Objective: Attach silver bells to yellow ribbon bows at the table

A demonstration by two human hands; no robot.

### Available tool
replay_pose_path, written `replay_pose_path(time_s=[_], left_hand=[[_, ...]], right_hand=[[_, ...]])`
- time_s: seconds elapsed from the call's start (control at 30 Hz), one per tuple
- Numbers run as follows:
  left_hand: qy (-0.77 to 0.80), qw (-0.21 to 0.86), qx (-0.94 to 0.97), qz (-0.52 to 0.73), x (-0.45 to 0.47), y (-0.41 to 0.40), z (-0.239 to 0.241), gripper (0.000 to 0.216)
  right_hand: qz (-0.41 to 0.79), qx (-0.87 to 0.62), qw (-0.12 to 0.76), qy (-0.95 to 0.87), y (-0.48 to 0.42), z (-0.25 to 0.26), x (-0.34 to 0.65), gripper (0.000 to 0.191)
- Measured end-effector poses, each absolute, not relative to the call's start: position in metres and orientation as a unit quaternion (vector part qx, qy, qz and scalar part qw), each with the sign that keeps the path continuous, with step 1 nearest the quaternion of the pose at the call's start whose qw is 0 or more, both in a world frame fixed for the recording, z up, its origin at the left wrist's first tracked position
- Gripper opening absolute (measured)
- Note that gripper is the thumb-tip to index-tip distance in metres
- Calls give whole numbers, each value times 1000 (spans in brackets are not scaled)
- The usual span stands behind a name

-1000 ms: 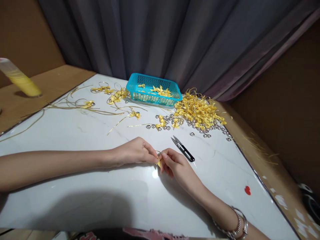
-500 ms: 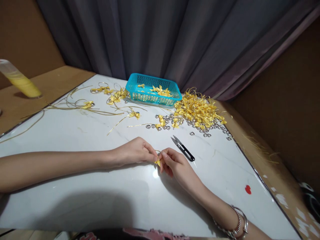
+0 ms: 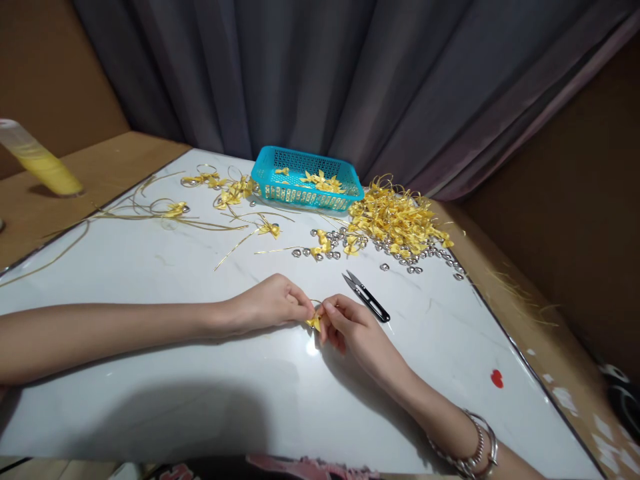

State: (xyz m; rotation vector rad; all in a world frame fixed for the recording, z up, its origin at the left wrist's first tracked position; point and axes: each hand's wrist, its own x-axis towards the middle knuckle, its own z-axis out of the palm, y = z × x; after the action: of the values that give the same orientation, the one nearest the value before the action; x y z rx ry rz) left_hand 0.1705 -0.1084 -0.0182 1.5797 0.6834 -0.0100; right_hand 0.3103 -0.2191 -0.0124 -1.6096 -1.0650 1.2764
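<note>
My left hand and my right hand meet over the middle of the white marbled table. Between their fingertips is a small yellow ribbon bow with a loop of thin gold cord. The left thumb and forefinger pinch it from the left. From the right, the other thumb and forefinger pinch it too; the exact grip points are partly hidden. Black thread snips lie just beyond my right hand, blades pointing away to the left.
A turquoise basket holding yellow bows stands at the back. Beside it rises a heap of yellow bows with silver bells scattered in front. Gold cords lie at left, near a yellow-filled bottle. A red heart is at right.
Both hands have hardly moved. The yellow bow has turned slightly between the fingertips, and more of it shows now.
</note>
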Motion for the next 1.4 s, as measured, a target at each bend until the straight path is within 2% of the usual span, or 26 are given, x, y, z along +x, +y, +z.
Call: replay_pose_path(time_s=[0.1,0.27,0.5,0.8,1.1,1.23,1.4], left_hand=[[304,650,697,-14,170,-108,-17,23],[314,647,695,-23,170,-108,-16,22],[306,655,690,-22,169,-108,-16,17],[305,659,687,-24,170,-109,-17,14],[314,660,682,-29,170,-110,-12,17],[320,664,676,-25,170,-110,-11,18],[315,656,685,-32,170,-110,-11,20]], right_hand=[[488,-633,388,-459,-218,-8,317,17],[335,-643,327,-607,-220,-5,331,6],[242,-585,284,-720,-223,-9,329,25],[215,-581,279,-733,-220,-14,327,21],[234,-590,329,-699,-218,-16,330,16],[237,-598,305,-702,-216,-10,335,15],[251,-606,258,-710,-218,-4,338,5]])
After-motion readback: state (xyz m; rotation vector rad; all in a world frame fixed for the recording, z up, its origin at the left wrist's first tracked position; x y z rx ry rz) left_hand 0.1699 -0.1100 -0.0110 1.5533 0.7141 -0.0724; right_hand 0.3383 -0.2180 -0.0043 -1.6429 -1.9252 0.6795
